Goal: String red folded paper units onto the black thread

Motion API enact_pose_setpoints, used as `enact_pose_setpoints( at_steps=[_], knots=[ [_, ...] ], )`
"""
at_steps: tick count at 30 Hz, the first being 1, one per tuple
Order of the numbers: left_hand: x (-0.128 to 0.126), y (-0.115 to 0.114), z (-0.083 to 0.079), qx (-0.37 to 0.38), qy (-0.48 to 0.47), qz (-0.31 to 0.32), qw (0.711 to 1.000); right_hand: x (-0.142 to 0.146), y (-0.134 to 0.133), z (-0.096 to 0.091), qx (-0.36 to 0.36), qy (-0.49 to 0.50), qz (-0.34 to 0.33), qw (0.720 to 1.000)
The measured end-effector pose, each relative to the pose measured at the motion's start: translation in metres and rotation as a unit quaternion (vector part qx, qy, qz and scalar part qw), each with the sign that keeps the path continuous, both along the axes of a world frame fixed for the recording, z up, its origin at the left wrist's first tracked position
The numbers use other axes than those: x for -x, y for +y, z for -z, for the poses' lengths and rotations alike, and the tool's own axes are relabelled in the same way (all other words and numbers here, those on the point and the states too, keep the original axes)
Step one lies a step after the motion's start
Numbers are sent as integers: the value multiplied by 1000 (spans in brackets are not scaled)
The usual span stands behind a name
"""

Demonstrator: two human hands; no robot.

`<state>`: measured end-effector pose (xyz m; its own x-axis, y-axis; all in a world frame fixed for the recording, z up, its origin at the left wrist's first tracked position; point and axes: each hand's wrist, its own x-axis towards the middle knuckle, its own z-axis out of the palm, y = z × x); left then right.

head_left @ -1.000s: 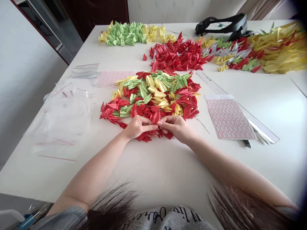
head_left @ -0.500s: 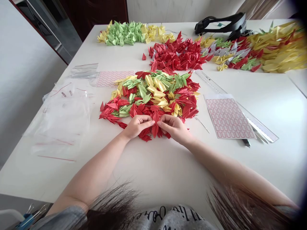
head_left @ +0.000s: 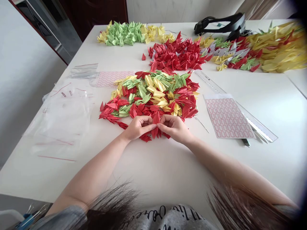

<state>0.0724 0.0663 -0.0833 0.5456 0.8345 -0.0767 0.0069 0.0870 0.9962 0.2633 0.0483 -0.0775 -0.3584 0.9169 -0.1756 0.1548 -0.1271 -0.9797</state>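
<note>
Between my two hands is a red folded-paper piece [head_left: 156, 117], which looks like a flattened origami crane. My left hand [head_left: 139, 127] pinches it from the left with thumb and fingers. From the right my right hand [head_left: 174, 128] pinches the same piece, and the two thumb tips meet over its middle. The thumbs hide part of the paper. Just beyond and around the hands spreads a pile of red, green and yellow folded-paper pieces [head_left: 158, 92]. A thin needle-like metal piece [head_left: 202, 125] lies right of my right hand.
Clear plastic bags [head_left: 64, 118] lie on the left. A label sheet [head_left: 229, 118] partly covers a ruler [head_left: 260, 127] on the right; another label sheet [head_left: 112, 79] is behind the bags. Farther back are a red paper pile [head_left: 177, 54], green pieces [head_left: 124, 33] and a black strap-like headset [head_left: 220, 27].
My thumbs have come together over the middle of the red paper piece; half a second ago they were slightly apart. The rest of the table looks the same.
</note>
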Motion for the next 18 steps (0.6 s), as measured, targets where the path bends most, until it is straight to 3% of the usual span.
enact_pose_setpoints(
  at_steps=[10, 18],
  knots=[
    [3, 3, 2, 32, -69, 59, 995, 3, -5, -4, 24, 46, -45, 998],
    [5, 4, 3, 55, -41, 64, 996, 4, -7, -4, -54, -39, -11, 998]
  ],
)
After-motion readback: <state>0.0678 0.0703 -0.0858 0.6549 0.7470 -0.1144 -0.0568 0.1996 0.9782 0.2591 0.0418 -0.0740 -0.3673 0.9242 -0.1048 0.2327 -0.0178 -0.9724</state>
